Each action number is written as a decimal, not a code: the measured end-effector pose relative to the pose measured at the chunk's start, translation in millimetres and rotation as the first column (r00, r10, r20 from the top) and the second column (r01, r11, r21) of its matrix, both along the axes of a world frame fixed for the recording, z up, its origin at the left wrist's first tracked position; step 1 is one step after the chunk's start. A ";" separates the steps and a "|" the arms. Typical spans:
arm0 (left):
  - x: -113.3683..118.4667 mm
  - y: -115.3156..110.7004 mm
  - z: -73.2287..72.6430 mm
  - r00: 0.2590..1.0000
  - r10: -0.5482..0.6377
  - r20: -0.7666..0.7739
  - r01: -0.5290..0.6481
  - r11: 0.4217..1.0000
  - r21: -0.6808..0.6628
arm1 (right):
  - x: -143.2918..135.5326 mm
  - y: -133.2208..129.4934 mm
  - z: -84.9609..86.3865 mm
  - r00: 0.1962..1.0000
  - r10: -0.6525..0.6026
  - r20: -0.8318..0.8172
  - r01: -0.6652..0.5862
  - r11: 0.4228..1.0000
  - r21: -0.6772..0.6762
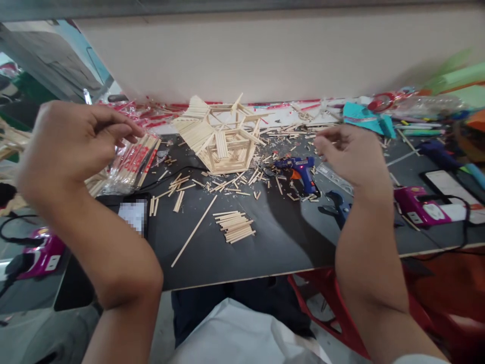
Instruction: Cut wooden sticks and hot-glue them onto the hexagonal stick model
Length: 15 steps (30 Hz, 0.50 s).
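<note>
My left hand [76,144] is raised at the left, fingers curled and thumb close to the forefinger, with nothing visible in it. Behind its fingertips lie wrapped wooden chopsticks [131,164] in red-marked plastic. My right hand [350,154] hovers at the right, its fingers bent in towards the thumb; no object shows there. Between the hands stands a many-sided model of glued wooden sticks [195,132], partly panelled and partly open frame. In front of it lie a neat row of short sticks [235,227] and one long stick [194,231]. A blue glue gun [303,172] rests left of my right hand.
Cut stick pieces [178,184] litter the dark tabletop [280,247]. A blue cutter [337,205] lies below my right hand. Magenta power strips [422,207] with cables sit at both sides. A phone [132,215] is at left, a plastic bottle [428,105] at the back right.
</note>
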<state>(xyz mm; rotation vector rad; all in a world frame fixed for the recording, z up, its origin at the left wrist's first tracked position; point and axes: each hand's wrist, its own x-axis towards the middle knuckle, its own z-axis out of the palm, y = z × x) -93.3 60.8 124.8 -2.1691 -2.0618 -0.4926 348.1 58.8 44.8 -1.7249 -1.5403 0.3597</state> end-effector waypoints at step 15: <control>24.0 -4.6 5.2 0.990 -0.088 0.115 0.083 0.996 0.046 | -12.5 -0.6 -58.0 0.799 0.175 0.576 0.206 0.819 -0.536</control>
